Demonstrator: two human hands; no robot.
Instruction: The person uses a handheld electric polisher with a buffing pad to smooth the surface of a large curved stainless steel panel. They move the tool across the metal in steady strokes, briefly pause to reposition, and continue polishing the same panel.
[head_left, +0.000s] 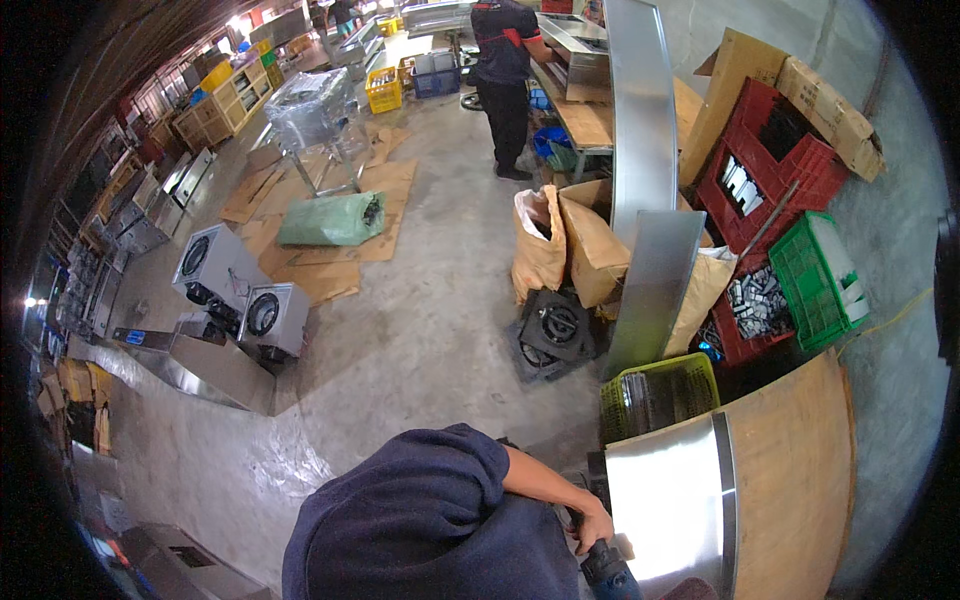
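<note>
My left hand (pixel 592 527) comes in bent from a navy short sleeve at the lower middle. Its fingers curl around the near part of a blue and black power tool (pixel 610 572), whose shape resembles a grinder and is cut off by the lower edge. Beside the hand lies a bright sheet-metal panel (pixel 665 490) with a raised strip along its right side, on a wooden board (pixel 790 480). A dark reddish fabric piece (pixel 692 590) shows at the bottom edge; I cannot tell what it is. My right hand is not visible.
A yellow-green basket (pixel 660 395) stands just beyond the panel, near upright metal sheets (pixel 655 290). Red crates (pixel 770 160) and a green crate (pixel 820 280) are at the right. Black fan-like parts (pixel 550 335) lie on the floor. A co-worker (pixel 503 80) stands at a far bench.
</note>
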